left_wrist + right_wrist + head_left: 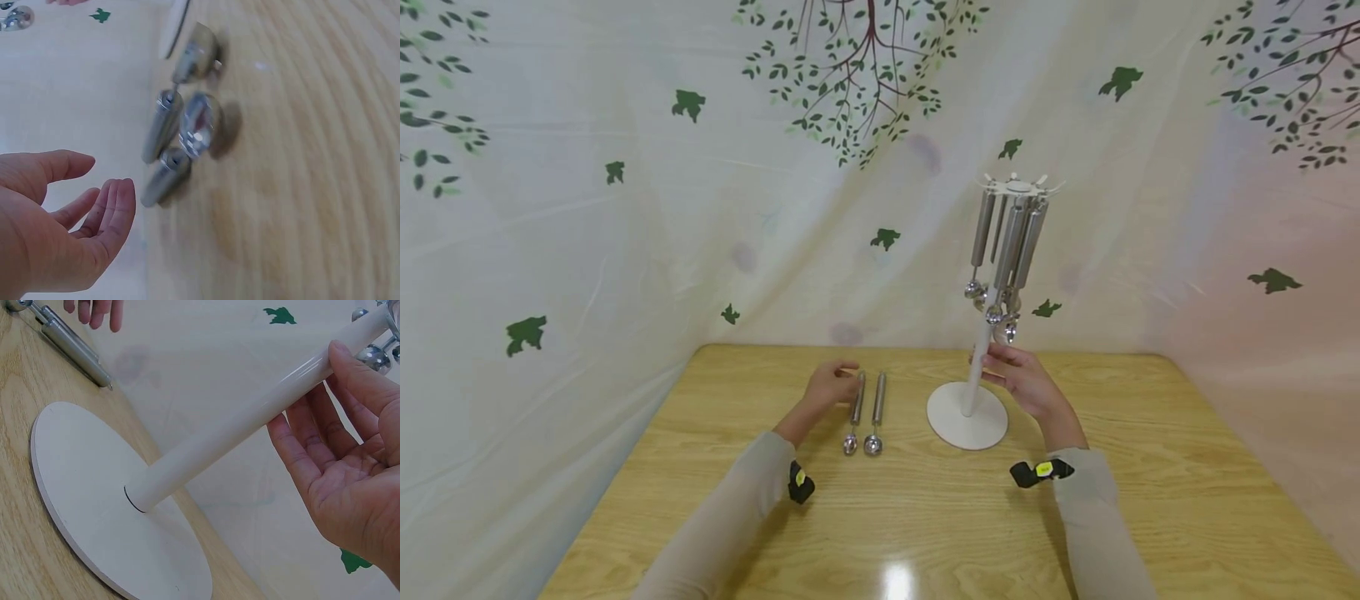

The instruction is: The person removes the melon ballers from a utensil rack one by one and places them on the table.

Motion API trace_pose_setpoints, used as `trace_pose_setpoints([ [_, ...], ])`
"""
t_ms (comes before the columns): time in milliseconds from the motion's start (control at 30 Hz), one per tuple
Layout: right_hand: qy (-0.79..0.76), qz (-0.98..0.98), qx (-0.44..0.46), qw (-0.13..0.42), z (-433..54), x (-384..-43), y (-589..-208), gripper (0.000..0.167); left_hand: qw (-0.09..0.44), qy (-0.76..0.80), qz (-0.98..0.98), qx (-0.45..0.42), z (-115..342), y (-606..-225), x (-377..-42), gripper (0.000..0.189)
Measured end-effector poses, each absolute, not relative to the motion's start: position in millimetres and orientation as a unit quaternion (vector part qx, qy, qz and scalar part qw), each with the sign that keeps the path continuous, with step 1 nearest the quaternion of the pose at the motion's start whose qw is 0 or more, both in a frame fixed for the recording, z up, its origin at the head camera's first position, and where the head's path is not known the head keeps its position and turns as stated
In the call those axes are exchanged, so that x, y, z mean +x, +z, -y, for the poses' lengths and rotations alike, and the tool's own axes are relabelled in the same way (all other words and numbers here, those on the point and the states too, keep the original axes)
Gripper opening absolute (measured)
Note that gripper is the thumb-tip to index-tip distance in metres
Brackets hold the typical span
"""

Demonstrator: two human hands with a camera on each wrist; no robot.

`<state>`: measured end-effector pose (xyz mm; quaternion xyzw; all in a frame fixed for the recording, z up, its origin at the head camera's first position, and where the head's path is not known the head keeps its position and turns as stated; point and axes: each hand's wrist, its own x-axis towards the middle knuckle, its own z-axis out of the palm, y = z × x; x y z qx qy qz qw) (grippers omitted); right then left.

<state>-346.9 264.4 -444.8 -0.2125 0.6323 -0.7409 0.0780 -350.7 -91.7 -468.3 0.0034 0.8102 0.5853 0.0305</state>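
From my end, I could pass low over the table (906, 467) between the two spoons (877, 408) and the stand's base (967, 435). The pole (973, 387), gripped by the right hand (1028, 387), bars the way rightward; hanging spoons (1010, 246) crowd its upper part, and the curtain (805, 275) closes the far side.

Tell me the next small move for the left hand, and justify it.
The left hand should probably curl its fingers round the nearer metal scoop. It holds nothing and sits beside that scoop on the table, while the right hand grips the stand's white post, which should help keep it steady.
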Motion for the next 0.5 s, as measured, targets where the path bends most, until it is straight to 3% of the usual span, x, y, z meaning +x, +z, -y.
trace_pose_setpoints([
  [500,-0.724,-0.658,-0.194,0.074,-267.1,-352.2,-450.5,0.031,0.012,0.659,-0.748,0.074,51.6,-422.9,-352.1,0.037],
])
